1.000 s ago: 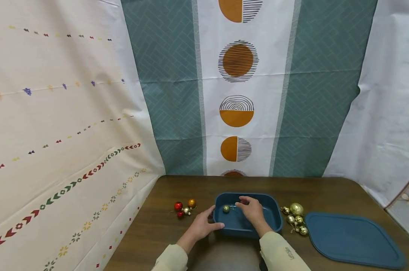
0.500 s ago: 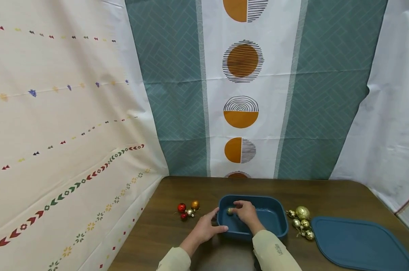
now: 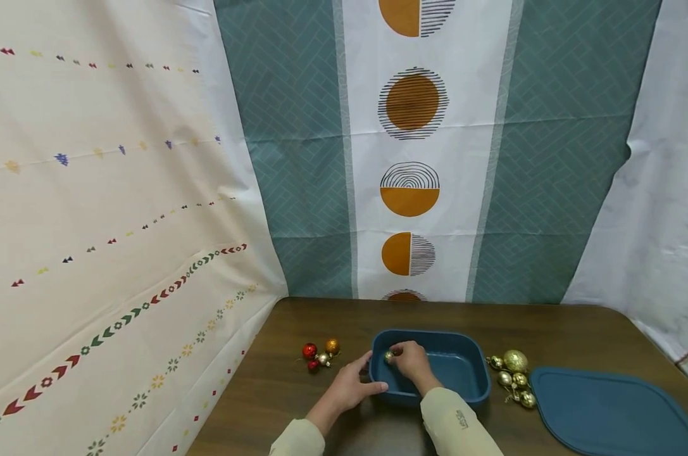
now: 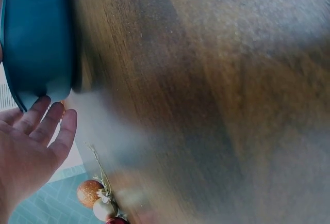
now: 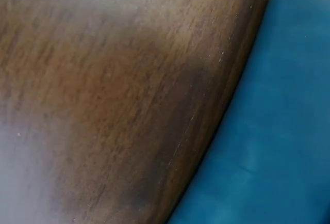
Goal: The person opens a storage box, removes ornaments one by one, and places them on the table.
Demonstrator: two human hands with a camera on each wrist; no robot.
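A blue rectangular box (image 3: 457, 370) stands on the table in the head view. Inside it, near the left end, is a small gold Christmas bauble (image 3: 388, 356). My right hand (image 3: 413, 363) reaches in over the front wall and pinches this bauble with its fingertips. At the box's left end, my left hand (image 3: 346, 387) touches the outside with nearly straight fingers, its thumb along the front wall. The left wrist view shows those fingers (image 4: 64, 136) against the end wall. In the right wrist view only the box's outer wall (image 5: 268, 115) appears, and the right hand's grip is hidden.
Red, orange and pale gold baubles (image 3: 332, 346) lie left of the box. Several gold baubles (image 3: 515, 361) are grouped on its right. A flat blue lid (image 3: 617, 408) lies farther right on the wooden table (image 3: 252, 392). Hanging cloths (image 3: 287, 190) surround the table's back and left side.
My right hand has moved left and down inside the box, and its fingers have closed onto the gold bauble. The left hand stays at the box's end. The head view has shifted slightly.
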